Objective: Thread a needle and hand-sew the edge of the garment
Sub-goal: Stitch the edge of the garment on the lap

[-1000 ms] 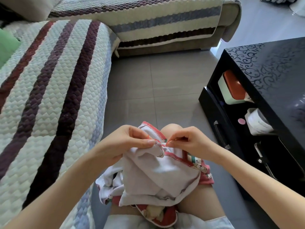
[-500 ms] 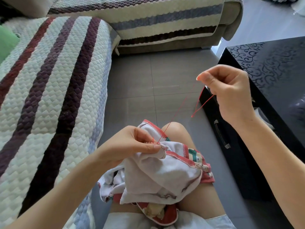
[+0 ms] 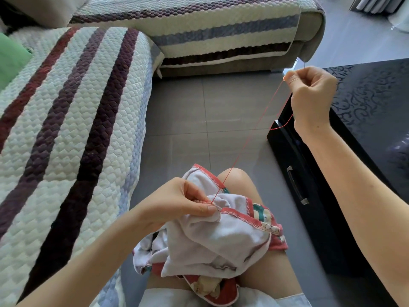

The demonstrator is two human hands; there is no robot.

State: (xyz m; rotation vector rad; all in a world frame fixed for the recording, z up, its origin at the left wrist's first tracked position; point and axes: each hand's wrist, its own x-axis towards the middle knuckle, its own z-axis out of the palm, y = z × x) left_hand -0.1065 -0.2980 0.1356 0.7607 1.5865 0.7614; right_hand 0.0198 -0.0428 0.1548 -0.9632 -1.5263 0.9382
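Two hands busy: left hand [image 3: 177, 204] pinches the garment [image 3: 221, 240] edge on the lap; right hand [image 3: 312, 94] is raised beside the black table [image 3: 365, 96], fingers clenched on taut red thread [image 3: 250, 142]. Cloth looks soft and limp, so grip beside the stitch. Thin thread may snap if yanked.

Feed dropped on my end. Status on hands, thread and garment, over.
Left hand pinches the garment at its edge, on lap. Right hand raised, pinching red thread, taut from the seam. Black cabinet close beside right hand; thread path clear.
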